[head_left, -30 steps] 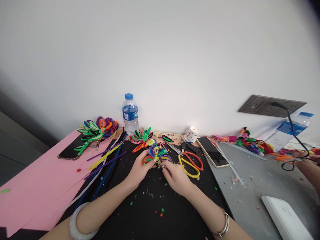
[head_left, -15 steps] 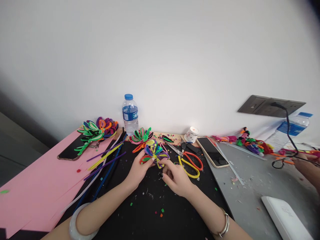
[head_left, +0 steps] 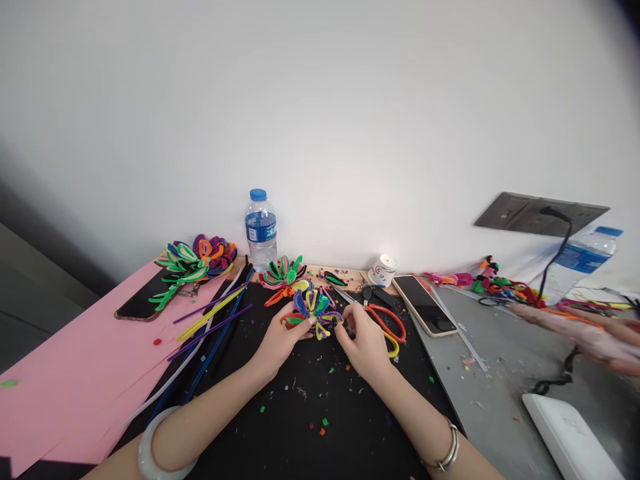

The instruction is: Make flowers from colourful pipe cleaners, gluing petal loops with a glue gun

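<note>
The flower (head_left: 313, 308) lies between your hands, just ahead of the fingertips: your left hand (head_left: 277, 341) pinches its left edge, your right hand (head_left: 367, 343) its right.

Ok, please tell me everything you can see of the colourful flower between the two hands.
The flower is a cluster of looped petals bent from fuzzy pipe cleaners: purple, blue, yellow, green and an orange-red loop at its left. It sits low over the black mat, loops fanned upward. The left hand pinches its left side; the right hand touches its right edge.
</note>
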{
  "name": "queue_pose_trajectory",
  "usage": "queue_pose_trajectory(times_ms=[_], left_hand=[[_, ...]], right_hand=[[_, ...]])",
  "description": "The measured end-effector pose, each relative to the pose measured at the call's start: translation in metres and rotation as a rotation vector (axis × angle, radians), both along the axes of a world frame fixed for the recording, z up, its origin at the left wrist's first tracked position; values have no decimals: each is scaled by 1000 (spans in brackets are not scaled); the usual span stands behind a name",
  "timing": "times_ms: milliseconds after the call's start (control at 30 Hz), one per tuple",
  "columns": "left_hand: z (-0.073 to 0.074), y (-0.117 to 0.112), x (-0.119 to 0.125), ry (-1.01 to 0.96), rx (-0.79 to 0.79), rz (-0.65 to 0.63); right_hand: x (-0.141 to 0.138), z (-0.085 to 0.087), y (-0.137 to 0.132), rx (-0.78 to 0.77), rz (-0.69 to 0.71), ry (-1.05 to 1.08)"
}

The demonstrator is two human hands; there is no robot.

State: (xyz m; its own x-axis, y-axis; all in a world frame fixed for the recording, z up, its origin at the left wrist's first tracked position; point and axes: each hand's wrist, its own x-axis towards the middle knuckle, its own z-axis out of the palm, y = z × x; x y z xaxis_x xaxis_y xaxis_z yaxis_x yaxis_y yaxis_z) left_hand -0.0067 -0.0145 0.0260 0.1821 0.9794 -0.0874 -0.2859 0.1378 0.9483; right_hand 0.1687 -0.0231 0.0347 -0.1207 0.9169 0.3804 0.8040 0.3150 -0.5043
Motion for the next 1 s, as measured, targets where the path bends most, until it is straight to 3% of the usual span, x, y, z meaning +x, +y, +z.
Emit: queue_pose_trajectory(times_ms=[367,733,1000], left_hand=[[6,-2,3,-28,43,-22],[5,-1,2,74,104,93],[6,-1,1,127,128,156]], right_hand=[[-3,0,-2,-72,185,-26],[-4,4,-6,-197,197,2],[-11,2,-11,-198,199,-17]])
